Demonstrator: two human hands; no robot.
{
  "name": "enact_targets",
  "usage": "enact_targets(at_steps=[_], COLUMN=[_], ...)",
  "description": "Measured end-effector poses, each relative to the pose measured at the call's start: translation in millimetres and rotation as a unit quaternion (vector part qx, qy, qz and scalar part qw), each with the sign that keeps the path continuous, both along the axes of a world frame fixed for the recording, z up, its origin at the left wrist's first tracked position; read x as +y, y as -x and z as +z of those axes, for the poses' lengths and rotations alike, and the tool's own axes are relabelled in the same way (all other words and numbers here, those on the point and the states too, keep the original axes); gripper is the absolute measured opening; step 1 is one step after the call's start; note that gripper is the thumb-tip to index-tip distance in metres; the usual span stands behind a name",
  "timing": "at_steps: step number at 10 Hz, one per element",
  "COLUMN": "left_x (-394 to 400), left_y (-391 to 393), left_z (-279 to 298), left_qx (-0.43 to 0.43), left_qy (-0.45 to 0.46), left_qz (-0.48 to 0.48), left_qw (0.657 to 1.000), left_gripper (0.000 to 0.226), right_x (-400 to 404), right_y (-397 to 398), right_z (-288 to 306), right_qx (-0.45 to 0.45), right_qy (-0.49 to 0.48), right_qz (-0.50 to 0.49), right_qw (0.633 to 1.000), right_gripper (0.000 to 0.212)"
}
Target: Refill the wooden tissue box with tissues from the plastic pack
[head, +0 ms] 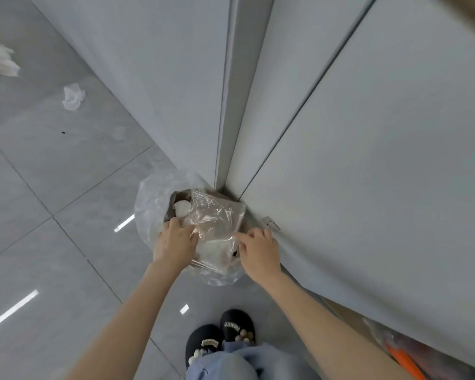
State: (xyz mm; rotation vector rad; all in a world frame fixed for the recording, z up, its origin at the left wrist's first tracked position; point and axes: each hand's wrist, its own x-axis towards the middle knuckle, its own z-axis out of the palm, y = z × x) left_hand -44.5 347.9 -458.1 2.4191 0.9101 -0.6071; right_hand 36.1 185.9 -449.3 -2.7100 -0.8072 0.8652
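Both hands reach down over a lined waste bin (154, 215) set in the corner where pale cabinet panels (368, 133) meet. Left hand (174, 242): fingers curled, pinching the near left edge of a clear, crinkled plastic pack (217, 218), thumb beside the film. Right hand (259, 249): fingertips drawn together in a narrow pinch on the pack's right edge. Pack lies flat over the bin mouth, looks emptied; whether any tissues remain inside cannot be told. White crumpled paper (182, 208) shows in the bin under the pack's far left corner. Bin liner (146, 204) is translucent and billows out past the rim. Wooden tissue box not in view. Grey tiled floor (52, 242) around; two crumpled white tissues (73, 97) lie well apart from the bin, far left. Black slippers (237, 326) and blue trouser legs at bottom edge. Orange object (403, 363) bottom right, partly hidden.
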Motion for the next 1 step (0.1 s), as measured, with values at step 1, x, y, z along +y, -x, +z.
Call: enact_targets(at_steps=[1], left_x=[-0.7], left_y=[4.8], left_z=[31.7], left_qx=[0.000], left_qy=[-0.008], left_qz=[-0.002], left_qw=[1.000], left_gripper=[0.034], right_x=[-4.0], right_y=[0.7], right_z=[24.6], right_qx=[0.068], right_qy=[-0.054], right_qz=[-0.054], right_qw=[0.995], right_gripper=[0.042])
